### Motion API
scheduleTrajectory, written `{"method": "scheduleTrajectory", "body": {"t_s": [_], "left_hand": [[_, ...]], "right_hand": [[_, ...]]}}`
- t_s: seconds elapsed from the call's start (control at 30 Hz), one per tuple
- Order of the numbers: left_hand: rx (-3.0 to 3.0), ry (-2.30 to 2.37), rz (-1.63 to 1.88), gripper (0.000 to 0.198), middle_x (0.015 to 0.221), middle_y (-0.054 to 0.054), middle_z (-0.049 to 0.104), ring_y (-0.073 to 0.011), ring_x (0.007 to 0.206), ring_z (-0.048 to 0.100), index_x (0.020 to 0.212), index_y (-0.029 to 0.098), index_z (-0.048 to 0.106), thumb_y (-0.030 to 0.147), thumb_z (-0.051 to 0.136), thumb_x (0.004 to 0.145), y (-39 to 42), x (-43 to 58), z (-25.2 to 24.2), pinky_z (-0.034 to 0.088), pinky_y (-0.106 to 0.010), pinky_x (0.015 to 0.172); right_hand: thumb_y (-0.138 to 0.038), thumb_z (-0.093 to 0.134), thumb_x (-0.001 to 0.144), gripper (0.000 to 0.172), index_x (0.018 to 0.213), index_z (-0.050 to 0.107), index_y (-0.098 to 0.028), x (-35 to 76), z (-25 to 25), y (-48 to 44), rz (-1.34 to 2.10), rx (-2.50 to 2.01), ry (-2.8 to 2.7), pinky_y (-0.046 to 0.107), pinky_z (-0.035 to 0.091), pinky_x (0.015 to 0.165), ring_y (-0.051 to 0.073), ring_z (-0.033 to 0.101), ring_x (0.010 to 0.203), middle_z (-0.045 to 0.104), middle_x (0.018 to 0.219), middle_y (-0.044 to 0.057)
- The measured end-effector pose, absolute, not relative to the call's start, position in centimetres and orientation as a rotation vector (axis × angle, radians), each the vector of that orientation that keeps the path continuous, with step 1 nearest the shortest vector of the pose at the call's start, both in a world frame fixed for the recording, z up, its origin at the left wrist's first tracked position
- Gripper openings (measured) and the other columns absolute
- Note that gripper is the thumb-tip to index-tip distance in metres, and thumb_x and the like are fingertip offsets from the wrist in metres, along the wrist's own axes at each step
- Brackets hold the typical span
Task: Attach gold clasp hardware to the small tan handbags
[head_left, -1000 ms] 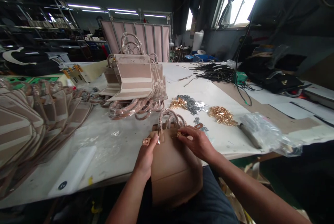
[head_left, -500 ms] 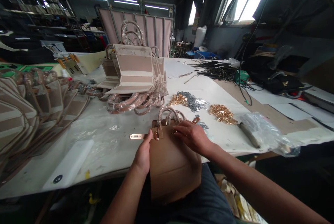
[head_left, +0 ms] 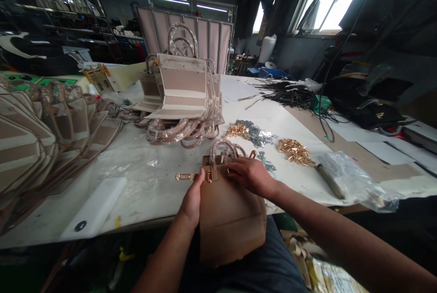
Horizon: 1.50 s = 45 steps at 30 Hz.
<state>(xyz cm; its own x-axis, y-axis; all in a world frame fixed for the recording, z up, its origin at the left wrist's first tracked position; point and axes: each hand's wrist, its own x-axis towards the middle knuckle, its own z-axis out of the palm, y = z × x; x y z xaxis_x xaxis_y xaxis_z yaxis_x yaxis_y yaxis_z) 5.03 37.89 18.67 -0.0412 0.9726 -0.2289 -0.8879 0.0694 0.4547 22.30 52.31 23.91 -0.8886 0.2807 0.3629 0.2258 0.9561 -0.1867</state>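
Observation:
A tan handbag (head_left: 232, 220) rests on my lap against the table edge, with plastic-wrapped handles (head_left: 221, 149) standing up. My left hand (head_left: 193, 199) grips its upper left edge, thumb at the front and the other fingers hidden behind. A strap with a gold metal end plate (head_left: 184, 176) sticks out to the left, near that thumb. My right hand (head_left: 254, 175) lies over the bag's upper right, its fingers curled together at a small gold metal fitting (head_left: 228, 171) that they partly hide. Another gold-tipped strap (head_left: 252, 154) points up behind the right hand.
Heaps of gold metal pieces (head_left: 295, 152) and grey metal pieces (head_left: 256, 133) lie beyond the bag. Tan bag parts (head_left: 184, 79) with wrapped handles are stacked behind, and more bag parts (head_left: 71, 124) stand at left. A clear plastic bag (head_left: 355, 179) and a grey rod (head_left: 331, 181) lie at right.
The view has turned slightly left, so everything sits a little further right. Both hands stay on the handbag; the right fingers have shifted slightly at the gold fitting.

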Motion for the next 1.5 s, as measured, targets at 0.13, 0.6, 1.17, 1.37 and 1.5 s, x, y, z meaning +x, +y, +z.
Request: {"method": "scheduleTrajectory", "body": {"t_s": [0.13, 0.6, 1.17, 1.37, 1.5], "left_hand": [[0.138, 0.585, 1.466, 0.064, 0.119, -0.019, 0.078, -0.0362, 0.117, 0.074, 0.149, 0.010, 0.059, 0.056, 0.057, 0.104, 37.9, 4.7, 18.5, 0.054, -0.052, 0.111], [0.119, 0.605, 1.438, 0.063, 0.115, -0.018, 0.080, -0.0365, 0.116, 0.074, 0.144, 0.010, 0.063, 0.057, 0.054, 0.104, 38.2, 4.5, 19.3, 0.056, -0.051, 0.109], [0.072, 0.651, 1.445, 0.065, 0.118, -0.021, 0.078, -0.0378, 0.113, 0.075, 0.145, 0.007, 0.062, 0.056, 0.057, 0.103, 38.3, 4.9, 20.3, 0.057, -0.054, 0.108], [0.082, 0.655, 1.474, 0.061, 0.118, -0.019, 0.079, -0.0372, 0.113, 0.076, 0.144, 0.009, 0.062, 0.054, 0.060, 0.102, 38.1, 5.0, 20.2, 0.057, -0.054, 0.108], [0.085, 0.621, 1.483, 0.059, 0.117, -0.018, 0.079, -0.0367, 0.112, 0.076, 0.143, 0.010, 0.064, 0.053, 0.061, 0.102, 38.0, 5.2, 20.2, 0.057, -0.053, 0.108]], "right_hand": [[-0.019, 0.075, 0.102, 0.020, 0.123, 0.076, -0.020, 22.6, 23.5, 53.3, 0.367, -0.281, -2.695, 0.028, 0.053, 0.082, 0.022, 0.069, 0.095, 0.074, 0.107, 0.007], [-0.016, 0.068, 0.104, 0.020, 0.122, 0.074, -0.020, 22.0, 25.1, 54.8, 0.332, -0.016, -2.848, 0.028, 0.048, 0.081, 0.020, 0.064, 0.093, 0.069, 0.105, 0.006], [-0.016, 0.072, 0.100, 0.005, 0.096, 0.073, -0.019, 21.7, 23.3, 51.8, -0.037, -0.431, -2.767, 0.031, 0.041, 0.071, 0.021, 0.061, 0.085, 0.068, 0.093, 0.004], [-0.016, 0.080, 0.096, 0.006, 0.095, 0.076, -0.020, 21.8, 24.5, 52.2, 0.024, -0.425, -2.849, 0.030, 0.044, 0.072, 0.021, 0.064, 0.086, 0.071, 0.093, 0.003], [-0.016, 0.086, 0.092, 0.011, 0.091, 0.076, -0.021, 21.2, 24.6, 52.4, 0.021, -0.379, -2.887, 0.030, 0.045, 0.073, 0.022, 0.064, 0.087, 0.072, 0.092, 0.002]]}}
